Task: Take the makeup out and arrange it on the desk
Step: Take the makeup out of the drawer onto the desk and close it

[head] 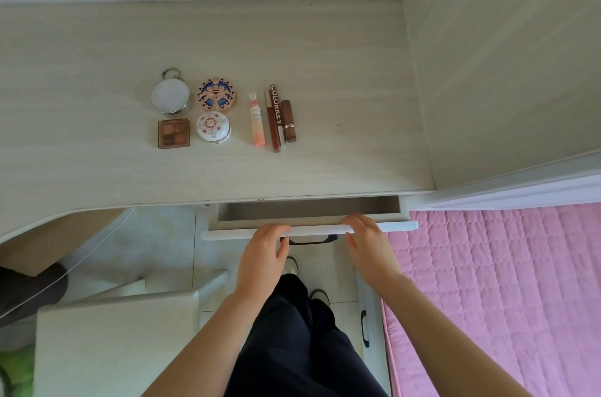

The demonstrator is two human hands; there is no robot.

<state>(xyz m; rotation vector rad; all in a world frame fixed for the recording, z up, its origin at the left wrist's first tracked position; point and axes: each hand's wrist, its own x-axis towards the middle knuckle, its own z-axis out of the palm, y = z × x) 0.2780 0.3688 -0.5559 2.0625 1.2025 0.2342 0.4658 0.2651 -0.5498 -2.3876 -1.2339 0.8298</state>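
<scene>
Makeup lies in neat rows on the pale wooden desk (325,55): a round silver compact (170,95), a patterned round compact (217,94), a square brown eyeshadow palette (174,133), a white domed jar (213,127), a pink rabbit-topped tube (257,120), a dark lip gloss tube (276,118) and a brown lipstick (288,120). Below the desk's front edge a white drawer (400,226) stands slightly pulled out, its visible strip showing nothing inside. My left hand (265,255) and my right hand (369,243) both rest with straight fingers on the drawer's front panel, either side of its dark handle (310,240).
A pink quilted bed (504,282) fills the right side. A white chair (113,331) stands at lower left. A wardrobe side panel (504,55) rises at the desk's right end. A lower drawer front with a dark handle (365,328) is beside my leg.
</scene>
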